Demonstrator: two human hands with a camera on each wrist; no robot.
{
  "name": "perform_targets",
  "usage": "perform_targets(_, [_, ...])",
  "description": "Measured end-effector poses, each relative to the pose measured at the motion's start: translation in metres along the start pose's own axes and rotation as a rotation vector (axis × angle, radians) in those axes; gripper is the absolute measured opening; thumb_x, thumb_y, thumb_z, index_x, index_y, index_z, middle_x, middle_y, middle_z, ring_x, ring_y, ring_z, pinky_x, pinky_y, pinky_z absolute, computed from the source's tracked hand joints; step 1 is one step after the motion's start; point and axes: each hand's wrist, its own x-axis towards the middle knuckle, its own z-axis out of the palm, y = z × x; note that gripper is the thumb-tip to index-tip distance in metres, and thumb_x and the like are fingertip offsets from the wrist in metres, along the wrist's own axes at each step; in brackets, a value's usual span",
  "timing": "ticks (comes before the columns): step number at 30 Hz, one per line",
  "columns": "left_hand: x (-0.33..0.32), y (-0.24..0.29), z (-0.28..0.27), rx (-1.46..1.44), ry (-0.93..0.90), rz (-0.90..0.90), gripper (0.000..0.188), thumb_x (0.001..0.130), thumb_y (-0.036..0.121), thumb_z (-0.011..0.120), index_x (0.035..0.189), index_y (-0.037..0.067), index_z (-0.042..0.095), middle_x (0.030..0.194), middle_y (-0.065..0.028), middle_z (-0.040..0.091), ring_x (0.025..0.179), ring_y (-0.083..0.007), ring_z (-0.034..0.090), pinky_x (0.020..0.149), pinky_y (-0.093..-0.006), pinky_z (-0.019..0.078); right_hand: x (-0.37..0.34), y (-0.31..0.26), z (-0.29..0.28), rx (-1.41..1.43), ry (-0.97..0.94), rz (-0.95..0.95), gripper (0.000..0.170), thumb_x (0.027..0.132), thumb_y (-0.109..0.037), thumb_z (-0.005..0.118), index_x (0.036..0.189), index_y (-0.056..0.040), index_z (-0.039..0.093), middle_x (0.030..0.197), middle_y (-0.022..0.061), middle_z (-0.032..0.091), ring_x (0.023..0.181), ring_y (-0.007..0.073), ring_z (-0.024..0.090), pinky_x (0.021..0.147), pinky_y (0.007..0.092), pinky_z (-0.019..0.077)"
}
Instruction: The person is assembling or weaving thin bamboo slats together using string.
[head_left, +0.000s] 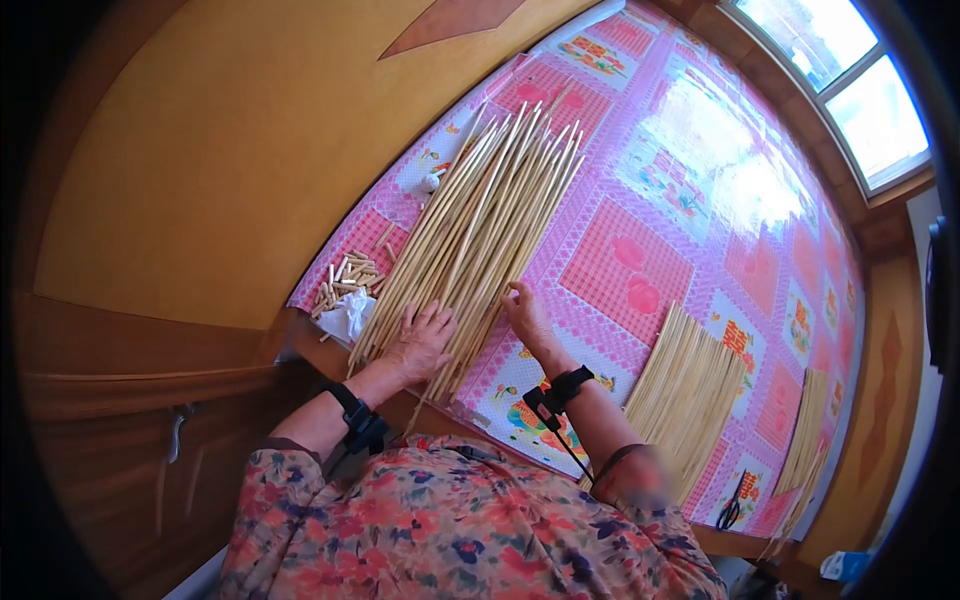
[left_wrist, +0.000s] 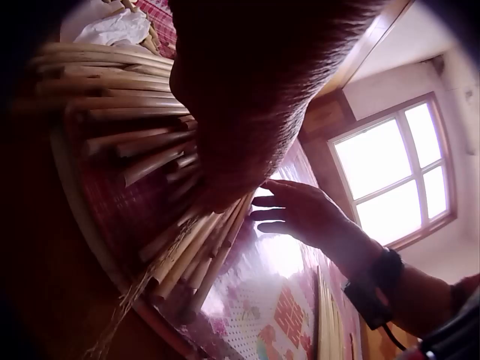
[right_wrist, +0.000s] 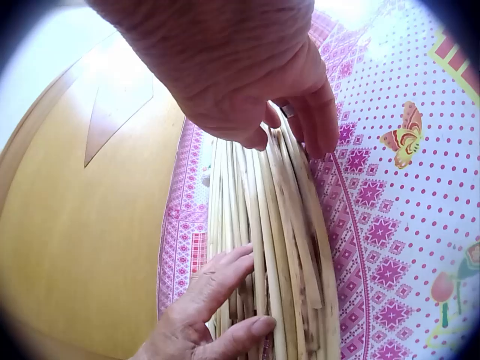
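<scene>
I see smooth, woody stalks (head_left: 490, 220), a glossy plastic-looking cover (head_left: 630, 262) glaring toward two o'clock, a crumpled papery wad (head_left: 347, 316) at nine, a smooth wood-look panel (head_left: 190, 150) at ten.

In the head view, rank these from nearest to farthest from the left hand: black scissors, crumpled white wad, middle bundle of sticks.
From the left hand:
1. Crumpled white wad: just to its left, beside the long sticks.
2. Middle bundle of sticks: to the right, beyond the right forearm.
3. Black scissors: farther right, near the table's edge.
</scene>
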Motion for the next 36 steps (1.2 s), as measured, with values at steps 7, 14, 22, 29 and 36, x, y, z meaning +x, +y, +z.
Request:
perform_targets(7, [0.011, 0.006, -0.001, -0.023, -0.022, 0.138, 0.045, 0.074, 0.033, 0.061, 0.108, 0.007, 0.05, 0.112, -0.0108, 0.047, 0.111, -0.0287, 0.04, 0.094, -0.0523, 0.0254, 0.003, 0.012, -0.003, 0.086, 0.082, 0.136, 0.048, 0.071, -0.015, 0.062, 0.113, 0.0007, 0.045, 0.079, 0.0182, 0.06, 0.074, 0.0321, 0.06, 0.069, 0.0406, 0.0462])
perform_targets(14, [0.015, -0.023, -0.027, -0.159, 0.169, 0.03, 0.02, 0.077, 0.027, 0.057, 0.077, 0.007, 0.056, 0.074, -0.0092, 0.057, 0.078, -0.027, 0.056, 0.076, -0.0386, 0.0381, -0.005, -0.002, -0.013, -0.141, 0.188, 0.091, 0.051, 0.069, -0.017, 0.065, 0.114, -0.0008, 0.046, 0.074, 0.0123, 0.059, 0.071, 0.0256, 0.059, 0.066, 0.0365, 0.0465])
perform_targets(22, [0.023, -0.058, -0.035, -0.078, 0.461, -0.222, 0.024, 0.074, 0.02, 0.06, 0.089, 0.003, 0.052, 0.088, -0.0134, 0.052, 0.083, -0.0302, 0.052, 0.075, -0.0408, 0.0418, -0.014, -0.027, -0.015, -0.325, 0.244, -0.113, 0.042, 0.075, -0.013, 0.057, 0.115, -0.01, 0.045, 0.093, 0.0162, 0.051, 0.086, 0.0337, 0.053, 0.071, 0.0425, 0.046])
perform_targets(29, [0.054, -0.072, -0.013, -0.066, 0.283, -0.491, 0.065, 0.07, 0.023, 0.067, 0.123, 0.002, 0.035, 0.12, -0.0217, 0.043, 0.108, -0.0363, 0.043, 0.089, -0.0438, 0.037, 0.0, -0.051, -0.001, -0.312, -0.007, -0.268, 0.037, 0.08, -0.018, 0.051, 0.116, -0.0142, 0.047, 0.095, 0.0149, 0.052, 0.085, 0.0343, 0.056, 0.07, 0.0426, 0.0463])
perform_targets(36, [0.066, -0.065, -0.022, -0.072, 0.253, -0.456, 0.055, 0.066, 0.018, 0.068, 0.111, 0.002, 0.042, 0.103, -0.0187, 0.053, 0.103, -0.0349, 0.046, 0.089, -0.0442, 0.0355, 0.014, -0.058, 0.015, -0.335, -0.06, -0.241, 0.031, 0.081, -0.019, 0.049, 0.111, -0.0111, 0.05, 0.097, 0.0149, 0.056, 0.083, 0.0358, 0.057, 0.071, 0.0435, 0.0463])
